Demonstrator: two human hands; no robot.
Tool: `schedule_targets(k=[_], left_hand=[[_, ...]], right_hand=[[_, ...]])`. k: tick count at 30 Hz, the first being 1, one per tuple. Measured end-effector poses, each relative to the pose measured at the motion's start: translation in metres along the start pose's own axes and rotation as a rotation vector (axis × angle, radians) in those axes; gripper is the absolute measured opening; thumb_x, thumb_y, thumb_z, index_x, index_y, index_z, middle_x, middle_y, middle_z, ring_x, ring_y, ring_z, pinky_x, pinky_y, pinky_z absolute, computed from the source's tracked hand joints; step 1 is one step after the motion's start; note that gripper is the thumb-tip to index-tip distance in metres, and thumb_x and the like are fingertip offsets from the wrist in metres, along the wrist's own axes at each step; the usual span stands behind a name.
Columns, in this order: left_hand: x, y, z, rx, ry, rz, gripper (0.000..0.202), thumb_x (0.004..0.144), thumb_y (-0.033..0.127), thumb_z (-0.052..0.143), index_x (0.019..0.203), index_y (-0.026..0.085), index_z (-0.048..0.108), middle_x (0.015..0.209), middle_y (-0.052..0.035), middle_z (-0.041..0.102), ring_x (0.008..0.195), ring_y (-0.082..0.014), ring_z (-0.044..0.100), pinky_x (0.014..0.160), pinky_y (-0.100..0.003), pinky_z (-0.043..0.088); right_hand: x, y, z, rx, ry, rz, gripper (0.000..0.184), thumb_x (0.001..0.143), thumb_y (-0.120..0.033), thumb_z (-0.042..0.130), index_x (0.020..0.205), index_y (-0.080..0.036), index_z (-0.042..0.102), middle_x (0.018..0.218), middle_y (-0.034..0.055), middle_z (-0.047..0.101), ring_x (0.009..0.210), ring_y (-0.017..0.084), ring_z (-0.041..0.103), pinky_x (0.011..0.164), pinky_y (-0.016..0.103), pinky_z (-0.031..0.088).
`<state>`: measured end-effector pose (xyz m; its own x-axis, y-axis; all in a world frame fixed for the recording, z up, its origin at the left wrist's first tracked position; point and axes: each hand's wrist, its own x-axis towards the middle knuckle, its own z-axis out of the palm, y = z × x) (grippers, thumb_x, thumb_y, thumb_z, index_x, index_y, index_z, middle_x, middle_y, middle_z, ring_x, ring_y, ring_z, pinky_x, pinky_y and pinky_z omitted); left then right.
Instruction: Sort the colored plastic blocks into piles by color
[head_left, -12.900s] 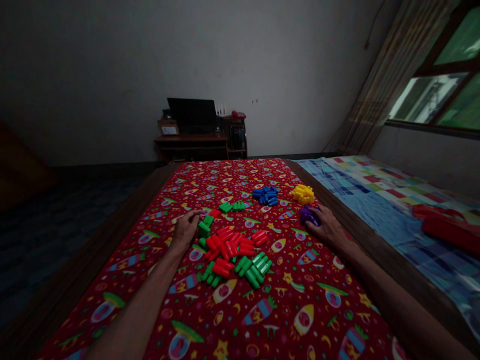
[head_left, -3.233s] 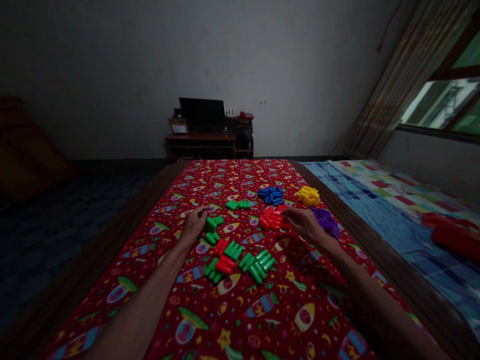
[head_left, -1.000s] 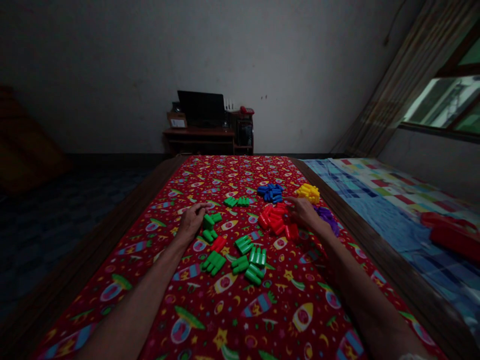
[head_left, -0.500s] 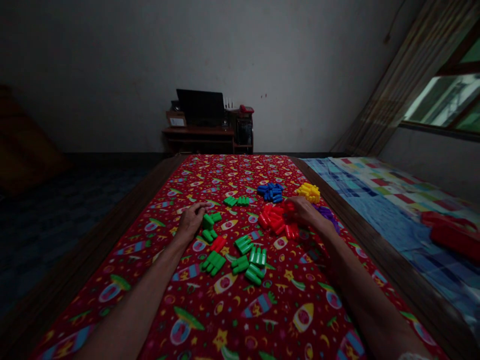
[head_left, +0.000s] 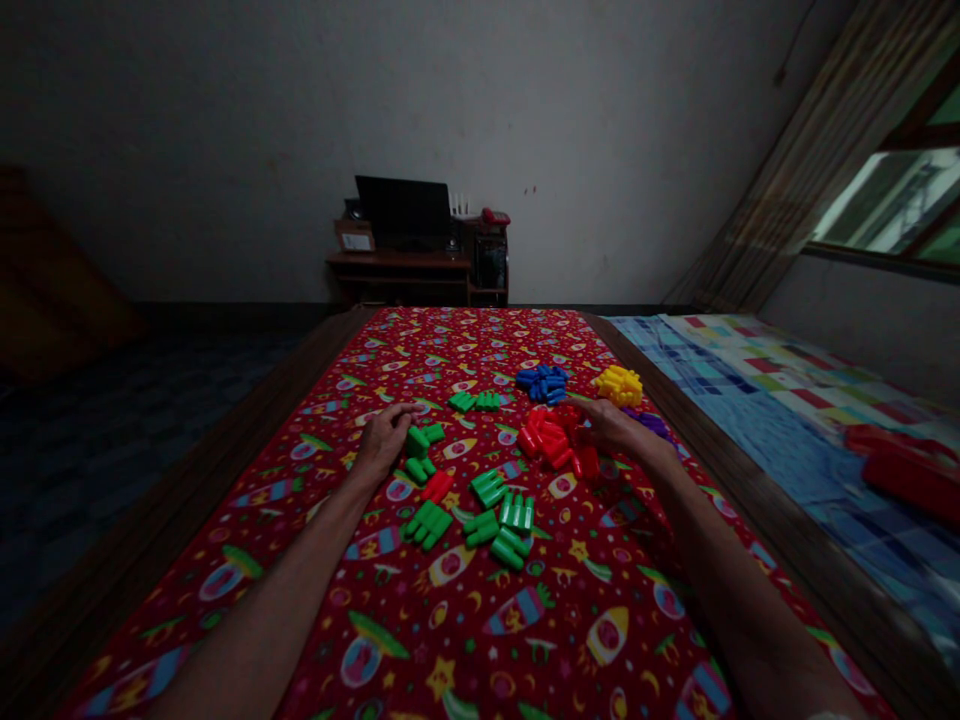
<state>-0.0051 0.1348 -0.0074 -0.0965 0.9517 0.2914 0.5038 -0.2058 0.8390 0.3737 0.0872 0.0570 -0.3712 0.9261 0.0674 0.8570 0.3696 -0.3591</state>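
Observation:
My left hand (head_left: 386,435) rests on the cloth with its fingers loosely bent and nothing visible in them. Just right of it are several green toy building blocks (head_left: 418,440), some stacked or leaning on each other. My right hand (head_left: 611,425) is at the right side of a pile of red blocks (head_left: 550,440), fingers stretched and touching the pile; its underside is hidden. One small red block (head_left: 437,487) lies apart among green ones. More green blocks (head_left: 516,511) lie in front, and two others (head_left: 474,401) farther back.
Behind the red pile are blue blocks (head_left: 542,383), yellow blocks (head_left: 619,385) and purple blocks (head_left: 646,422), partly covered by my right arm. A red patterned cloth (head_left: 450,640) covers the table. A bed (head_left: 720,430) stands to the right; a desk with a monitor (head_left: 403,212) is beyond.
My right hand has shifted slightly at the red pile, and the nearest red blocks have moved a little. My left hand stays in place. The view has turned very slightly.

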Motion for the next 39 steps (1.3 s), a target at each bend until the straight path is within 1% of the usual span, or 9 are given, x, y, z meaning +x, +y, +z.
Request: schedule_targets(k=[8, 12, 15, 17, 21, 24, 29, 33, 39], left_hand=[[-0.001, 0.004, -0.001, 0.01, 0.0, -0.023, 0.041, 0.071, 0.04, 0.048, 0.094, 0.017, 0.072, 0.074, -0.0043, 0.069, 0.06, -0.0177, 0.06, 0.051, -0.025, 0.041], [-0.003, 0.008, -0.002, 0.009, -0.002, -0.001, 0.039, 0.072, 0.04, 0.049, 0.093, 0.017, 0.072, 0.073, -0.0041, 0.069, 0.062, -0.0185, 0.061, 0.054, -0.026, 0.044], [-0.004, 0.009, -0.002, 0.025, -0.004, 0.002, 0.038, 0.072, 0.039, 0.049, 0.093, 0.017, 0.073, 0.073, -0.0041, 0.069, 0.062, -0.0182, 0.061, 0.054, -0.025, 0.044], [-0.004, 0.007, -0.002, 0.025, 0.0, 0.001, 0.039, 0.073, 0.039, 0.048, 0.094, 0.018, 0.073, 0.072, -0.004, 0.069, 0.061, -0.018, 0.06, 0.053, -0.025, 0.044], [-0.002, 0.003, 0.0, 0.027, 0.007, -0.002, 0.039, 0.073, 0.038, 0.047, 0.095, 0.018, 0.073, 0.075, -0.0045, 0.07, 0.064, -0.0183, 0.061, 0.054, -0.024, 0.043], [-0.002, 0.002, 0.001, 0.008, 0.001, 0.007, 0.041, 0.073, 0.04, 0.047, 0.095, 0.018, 0.073, 0.074, -0.0048, 0.07, 0.063, -0.0189, 0.062, 0.054, -0.025, 0.044], [-0.003, 0.006, 0.0, 0.01, 0.003, 0.007, 0.04, 0.072, 0.04, 0.047, 0.093, 0.018, 0.073, 0.069, -0.0036, 0.068, 0.059, -0.0184, 0.059, 0.051, -0.026, 0.043], [-0.006, 0.013, -0.002, 0.019, 0.003, -0.007, 0.039, 0.072, 0.039, 0.048, 0.093, 0.018, 0.073, 0.064, -0.0022, 0.067, 0.058, -0.018, 0.059, 0.05, -0.025, 0.042], [-0.006, 0.016, -0.003, 0.026, 0.006, -0.011, 0.039, 0.071, 0.037, 0.047, 0.092, 0.017, 0.073, 0.064, -0.002, 0.067, 0.057, -0.0175, 0.059, 0.051, -0.025, 0.042]], right_hand=[[-0.005, -0.009, -0.013, -0.089, -0.042, 0.064, 0.065, 0.075, -0.006, 0.053, 0.14, -0.012, 0.045, 0.088, 0.0082, 0.07, 0.075, 0.016, 0.061, 0.067, 0.023, 0.042], [-0.025, -0.011, -0.018, -0.281, 0.025, 0.062, 0.04, 0.085, -0.018, 0.052, 0.124, -0.013, 0.059, 0.09, 0.0115, 0.069, 0.077, 0.017, 0.06, 0.064, 0.024, 0.038], [-0.049, -0.01, -0.003, -0.41, -0.007, 0.039, 0.025, 0.087, -0.024, 0.053, 0.106, -0.015, 0.067, 0.08, 0.0097, 0.067, 0.072, 0.017, 0.059, 0.061, 0.024, 0.035], [-0.065, -0.01, 0.013, -0.446, -0.017, 0.004, 0.027, 0.086, -0.02, 0.054, 0.11, -0.016, 0.066, 0.081, 0.0093, 0.067, 0.075, 0.018, 0.06, 0.063, 0.025, 0.037], [-0.08, -0.004, 0.035, -0.375, 0.096, -0.112, 0.038, 0.087, -0.014, 0.049, 0.124, -0.018, 0.058, 0.101, 0.0124, 0.067, 0.093, 0.02, 0.061, 0.079, 0.03, 0.043], [-0.073, 0.002, 0.029, -0.26, 0.125, -0.149, 0.033, 0.088, -0.012, 0.046, 0.116, -0.017, 0.062, 0.103, 0.013, 0.067, 0.095, 0.02, 0.06, 0.082, 0.03, 0.044], [-0.054, -0.004, 0.01, -0.234, 0.035, -0.093, 0.026, 0.088, -0.013, 0.043, 0.101, -0.015, 0.066, 0.079, 0.0079, 0.065, 0.068, 0.015, 0.055, 0.063, 0.024, 0.038], [-0.046, -0.017, -0.001, -0.229, -0.004, -0.083, 0.027, 0.089, -0.014, 0.042, 0.103, -0.014, 0.065, 0.064, 0.0027, 0.058, 0.054, 0.012, 0.044, 0.054, 0.024, 0.028], [-0.032, -0.02, -0.013, -0.113, 0.073, -0.129, 0.026, 0.089, -0.019, 0.044, 0.103, -0.013, 0.065, 0.064, 0.0034, 0.06, 0.054, 0.011, 0.045, 0.054, 0.023, 0.028]])
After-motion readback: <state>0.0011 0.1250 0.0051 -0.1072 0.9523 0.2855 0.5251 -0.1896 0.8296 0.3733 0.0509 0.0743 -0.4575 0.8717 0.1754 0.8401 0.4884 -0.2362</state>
